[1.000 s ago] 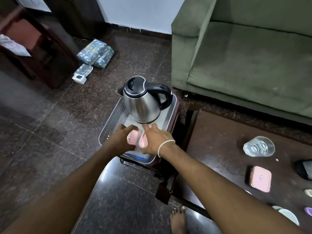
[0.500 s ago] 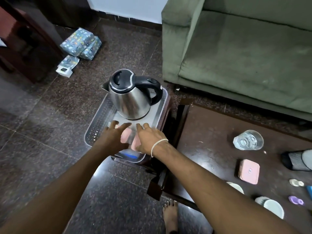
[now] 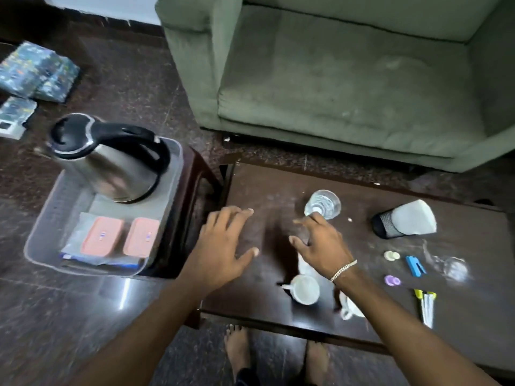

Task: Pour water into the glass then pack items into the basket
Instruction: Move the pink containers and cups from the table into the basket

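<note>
A clear plastic basket (image 3: 39, 240) stands on a dark stool at the left. It holds a steel kettle (image 3: 111, 165) with a black lid and two pink lidded boxes (image 3: 101, 238) (image 3: 141, 237) lying side by side on a flat packet. The glass (image 3: 323, 203) with water stands on the dark low table (image 3: 264, 190). My left hand (image 3: 223, 246) hovers open over the table's left part, fingers spread. My right hand (image 3: 320, 246) is open just in front of the glass, fingertips close to its base, and hides whatever lies beneath it.
On the table are two white cups (image 3: 305, 289) (image 3: 351, 309), a tipped black mesh holder (image 3: 386, 225) with white paper, small cream and purple caps (image 3: 391, 256), a blue clip (image 3: 415, 265), pens (image 3: 426, 305) and a clear glass (image 3: 454, 270). A green sofa (image 3: 334, 79) stands behind. Wrapped packets (image 3: 36, 71) lie on the floor.
Both hands have let go of the pink boxes in the basket and moved right over the table. My view has swung right with them.
</note>
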`<control>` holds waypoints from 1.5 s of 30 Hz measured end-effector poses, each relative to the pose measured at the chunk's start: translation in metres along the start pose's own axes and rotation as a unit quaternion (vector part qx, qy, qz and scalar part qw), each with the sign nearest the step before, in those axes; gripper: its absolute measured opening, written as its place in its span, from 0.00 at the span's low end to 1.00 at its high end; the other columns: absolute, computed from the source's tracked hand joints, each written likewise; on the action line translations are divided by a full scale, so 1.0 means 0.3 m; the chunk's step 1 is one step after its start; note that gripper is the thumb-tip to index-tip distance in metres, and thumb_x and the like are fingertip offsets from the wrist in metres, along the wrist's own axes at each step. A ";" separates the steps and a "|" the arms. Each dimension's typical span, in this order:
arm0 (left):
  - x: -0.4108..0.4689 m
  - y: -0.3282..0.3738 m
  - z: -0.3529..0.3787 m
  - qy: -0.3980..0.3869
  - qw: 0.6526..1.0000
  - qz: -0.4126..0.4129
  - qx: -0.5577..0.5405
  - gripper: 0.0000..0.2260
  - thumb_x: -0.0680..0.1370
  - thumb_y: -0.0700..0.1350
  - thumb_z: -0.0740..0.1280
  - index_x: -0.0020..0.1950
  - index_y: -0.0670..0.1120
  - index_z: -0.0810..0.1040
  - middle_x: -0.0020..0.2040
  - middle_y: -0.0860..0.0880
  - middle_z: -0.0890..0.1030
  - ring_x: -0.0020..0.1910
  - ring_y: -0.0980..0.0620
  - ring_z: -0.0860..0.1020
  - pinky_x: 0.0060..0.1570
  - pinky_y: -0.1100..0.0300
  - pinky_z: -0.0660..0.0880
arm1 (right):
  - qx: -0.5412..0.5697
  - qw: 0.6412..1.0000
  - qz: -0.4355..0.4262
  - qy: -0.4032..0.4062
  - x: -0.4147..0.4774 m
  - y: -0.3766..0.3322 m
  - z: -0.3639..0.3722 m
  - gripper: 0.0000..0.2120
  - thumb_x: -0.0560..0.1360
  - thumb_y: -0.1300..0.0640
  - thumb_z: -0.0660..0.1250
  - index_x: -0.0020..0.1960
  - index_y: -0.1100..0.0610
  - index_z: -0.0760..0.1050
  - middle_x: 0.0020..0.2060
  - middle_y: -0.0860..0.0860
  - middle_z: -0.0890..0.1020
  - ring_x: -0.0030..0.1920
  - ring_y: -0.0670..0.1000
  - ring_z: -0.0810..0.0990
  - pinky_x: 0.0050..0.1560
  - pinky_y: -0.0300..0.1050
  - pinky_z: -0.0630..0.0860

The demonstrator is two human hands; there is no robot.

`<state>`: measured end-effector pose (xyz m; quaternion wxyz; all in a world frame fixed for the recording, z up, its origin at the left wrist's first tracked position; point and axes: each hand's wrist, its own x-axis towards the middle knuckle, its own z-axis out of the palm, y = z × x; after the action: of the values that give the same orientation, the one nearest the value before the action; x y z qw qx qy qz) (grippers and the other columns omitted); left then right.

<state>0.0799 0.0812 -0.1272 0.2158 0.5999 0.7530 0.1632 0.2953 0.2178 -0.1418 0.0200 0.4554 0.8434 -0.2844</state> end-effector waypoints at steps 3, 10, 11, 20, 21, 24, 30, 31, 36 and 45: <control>0.058 0.133 0.157 -0.086 0.996 0.024 -0.016 0.35 0.75 0.61 0.70 0.79 0.52 0.65 0.71 0.50 0.68 0.67 0.46 0.70 0.67 0.45 0.72 | -0.008 0.999 0.043 -0.008 -0.048 0.204 -0.032 0.20 0.75 0.51 0.72 0.66 0.52 0.77 0.57 0.49 0.76 0.51 0.54 0.82 0.48 0.42 0.72; 0.184 0.334 0.461 -0.195 0.980 0.027 -0.036 0.38 0.74 0.55 0.74 0.80 0.49 0.61 0.73 0.50 0.66 0.69 0.43 0.73 0.70 0.48 0.71 | 0.029 0.991 0.114 -0.058 -0.116 0.495 0.009 0.27 0.71 0.55 0.76 0.68 0.54 0.75 0.60 0.53 0.76 0.58 0.56 0.79 0.60 0.46 0.74; 0.205 0.353 0.497 -0.208 0.977 0.032 -0.019 0.40 0.74 0.54 0.75 0.81 0.49 0.60 0.75 0.49 0.64 0.70 0.42 0.73 0.70 0.48 0.71 | 0.037 0.989 0.127 -0.064 -0.121 0.521 0.020 0.27 0.71 0.55 0.76 0.69 0.55 0.74 0.60 0.54 0.76 0.58 0.57 0.79 0.60 0.47 0.75; 0.345 0.452 0.675 -0.251 0.958 0.063 0.125 0.49 0.69 0.49 0.80 0.83 0.51 0.54 0.80 0.51 0.57 0.72 0.41 0.68 0.68 0.43 0.73 | -0.011 0.957 0.284 0.053 -0.223 0.774 -0.019 0.17 0.75 0.53 0.72 0.59 0.61 0.79 0.58 0.60 0.76 0.58 0.66 0.77 0.59 0.55 0.74; 0.351 0.457 0.686 -0.253 0.957 0.060 0.128 0.50 0.69 0.49 0.80 0.83 0.51 0.53 0.80 0.51 0.58 0.72 0.41 0.67 0.68 0.44 0.73 | 0.006 0.953 0.300 0.036 -0.236 0.796 -0.023 0.19 0.74 0.51 0.74 0.61 0.60 0.78 0.60 0.60 0.75 0.59 0.65 0.78 0.60 0.54 0.75; 0.361 0.469 0.713 -0.251 0.957 0.066 0.131 0.50 0.70 0.48 0.79 0.83 0.49 0.52 0.79 0.49 0.60 0.69 0.41 0.67 0.69 0.46 0.72 | 0.024 0.942 0.335 -0.013 -0.266 0.844 -0.013 0.20 0.73 0.50 0.75 0.61 0.56 0.78 0.65 0.58 0.75 0.57 0.64 0.81 0.55 0.52 0.75; 0.357 0.462 0.724 -0.243 0.958 0.079 0.132 0.48 0.71 0.48 0.77 0.84 0.47 0.52 0.77 0.47 0.62 0.66 0.41 0.68 0.69 0.48 0.69 | 0.036 0.948 0.316 0.002 -0.288 0.878 0.033 0.05 0.74 0.58 0.70 0.50 0.58 0.80 0.52 0.56 0.80 0.50 0.64 0.82 0.45 0.47 0.73; 0.356 0.462 0.719 -0.243 0.958 0.078 0.129 0.48 0.71 0.47 0.77 0.84 0.47 0.52 0.77 0.47 0.62 0.66 0.41 0.68 0.69 0.48 0.70 | 0.038 0.948 0.316 0.009 -0.287 0.876 0.033 0.04 0.75 0.58 0.70 0.48 0.58 0.80 0.50 0.56 0.80 0.49 0.64 0.82 0.45 0.48 0.73; 0.350 0.466 0.689 -0.234 0.962 0.076 0.116 0.47 0.72 0.47 0.77 0.84 0.48 0.52 0.76 0.47 0.63 0.65 0.41 0.68 0.68 0.48 0.70 | 0.075 0.936 0.338 0.059 -0.241 0.870 0.007 0.10 0.74 0.59 0.71 0.54 0.58 0.75 0.46 0.58 0.84 0.50 0.62 0.82 0.48 0.50 0.75; 0.336 0.429 0.653 -0.220 0.968 0.087 0.082 0.47 0.72 0.46 0.77 0.84 0.48 0.52 0.77 0.49 0.62 0.65 0.42 0.67 0.67 0.49 0.70 | 0.068 0.944 0.315 0.068 -0.143 0.877 0.011 0.04 0.75 0.59 0.64 0.48 0.60 0.75 0.42 0.61 0.85 0.45 0.62 0.83 0.48 0.53 0.80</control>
<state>0.2702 0.2060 -0.2425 0.3106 0.6997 0.6431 -0.0170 0.5249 0.2951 -0.2535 0.0203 0.7161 0.6353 -0.2886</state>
